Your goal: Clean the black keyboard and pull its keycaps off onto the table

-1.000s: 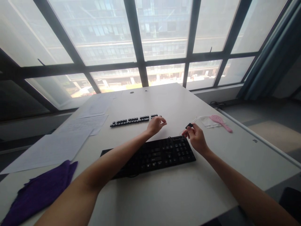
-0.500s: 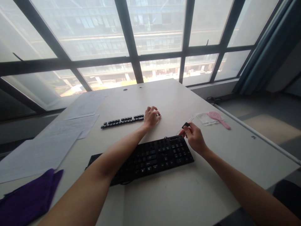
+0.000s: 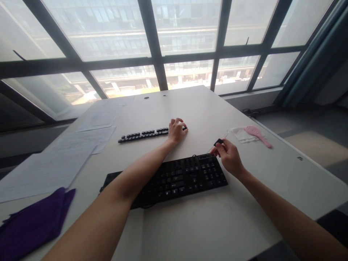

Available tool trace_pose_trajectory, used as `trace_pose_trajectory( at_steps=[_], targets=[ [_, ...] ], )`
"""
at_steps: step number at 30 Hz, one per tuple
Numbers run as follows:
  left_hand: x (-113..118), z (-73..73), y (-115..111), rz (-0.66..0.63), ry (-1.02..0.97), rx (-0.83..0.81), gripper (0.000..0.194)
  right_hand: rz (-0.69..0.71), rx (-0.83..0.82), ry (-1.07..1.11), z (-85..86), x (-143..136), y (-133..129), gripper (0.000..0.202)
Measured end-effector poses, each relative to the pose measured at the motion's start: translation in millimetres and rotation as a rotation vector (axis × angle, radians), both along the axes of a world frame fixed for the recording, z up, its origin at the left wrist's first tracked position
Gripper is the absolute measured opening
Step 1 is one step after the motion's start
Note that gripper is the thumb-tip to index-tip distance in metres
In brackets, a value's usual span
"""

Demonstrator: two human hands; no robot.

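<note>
A black keyboard [image 3: 190,174] lies in front of me, partly hidden under my left forearm. Beyond it, loose black keycaps [image 3: 144,134] are lined up in two rows. At the right end of these rows my left hand [image 3: 176,131] rests with curled fingers, thumb and fingertips around a black keycap [image 3: 185,128]. Over the keyboard's far right corner, my right hand [image 3: 230,156] is closed on a small black piece with thin wires, which looks like a keycap puller [image 3: 218,142].
Right of my right hand, a pink hairbrush [image 3: 257,134] lies on a crumpled white cloth or bag [image 3: 241,135]. Sheets of paper [image 3: 49,170] cover the desk's left side, with a folded purple cloth [image 3: 35,221] nearer me. Windows [image 3: 187,72] stand behind the white desk [image 3: 190,228].
The camera view has shifted slightly, so everything sits a little higher and further right. Both hands keep nearly the same pose and place on the desk.
</note>
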State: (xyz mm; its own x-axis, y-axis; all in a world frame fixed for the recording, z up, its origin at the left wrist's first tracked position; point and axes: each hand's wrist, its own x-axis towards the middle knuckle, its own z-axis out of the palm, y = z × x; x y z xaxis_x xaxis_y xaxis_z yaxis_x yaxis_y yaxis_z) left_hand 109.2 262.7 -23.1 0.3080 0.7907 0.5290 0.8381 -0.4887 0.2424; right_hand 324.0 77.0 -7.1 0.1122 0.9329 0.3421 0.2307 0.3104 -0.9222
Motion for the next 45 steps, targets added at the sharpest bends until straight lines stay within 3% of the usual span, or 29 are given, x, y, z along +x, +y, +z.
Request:
trace_pose_trajectory(
  at_steps=[6,12,17,20,23,28,33,41,45],
  targets=[
    [-0.1,3.2,-2.3,-0.011,-0.035,-0.008,0.009,-0.016,0.030,0.005,1.0,2.1,0.7,0.025],
    [13.6,33.1,-17.7,-0.077,-0.041,-0.097,0.017,0.041,0.045,-0.049,-2.1,8.7,3.7,0.020],
    [35.6,54.8,-84.4,-0.312,0.027,-0.228,0.023,0.119,0.025,-0.245,-0.3,10.9,1.3,0.017],
    [45.8,52.0,-128.7,-0.428,-0.023,-0.265,0.024,0.174,0.027,-0.322,2.8,14.0,0.1,0.015],
    [51.2,42.3,-150.5,-0.445,-0.103,-0.267,0.022,0.208,0.034,-0.339,5.9,16.7,-1.0,0.014],
    [51.6,27.0,-146.3,-0.392,-0.293,-0.323,0.027,0.214,0.043,-0.340,8.7,16.9,-2.8,0.015],
    [50.1,18.6,-142.0,-0.369,-0.343,-0.369,0.027,0.225,0.013,-0.385,7.1,16.9,-1.8,0.016],
    [48.6,22.0,-149.2,-0.456,-0.300,-0.343,0.019,0.272,0.175,-0.618,18.3,15.9,-13.1,0.017],
    [47.3,26.1,-153.8,-0.535,-0.169,-0.298,0.007,0.163,0.112,-0.515,12.9,13.8,-12.6,0.016]
  ],
)
